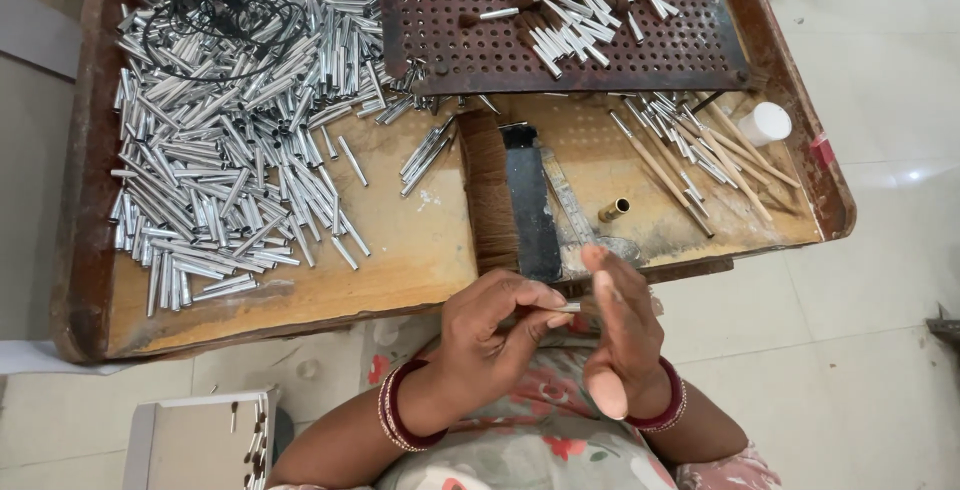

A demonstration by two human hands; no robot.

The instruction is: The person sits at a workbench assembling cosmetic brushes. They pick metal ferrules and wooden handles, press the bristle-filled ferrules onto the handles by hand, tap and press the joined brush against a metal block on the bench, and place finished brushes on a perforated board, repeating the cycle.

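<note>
My left hand (495, 325) pinches a small silver metal tube (568, 307) between thumb and fingers, just below the front edge of the wooden tray (300, 295). My right hand (622, 335) is held upright beside it, fingers straight, its fingertips touching the tube's other end. Both wrists wear red bangles. A brown bristle bundle (490, 195) lies on the tray next to a black flat block (532, 205), just beyond my hands.
A big heap of silver tubes (220, 140) covers the tray's left side under a black wire loop (222, 18). A perforated rusty plate (560, 20) holds several finished brush heads. Wooden sticks (700, 150), a brass ferrule (614, 210) and a white cup (767, 122) lie right. A white box (195, 440) stands lower left.
</note>
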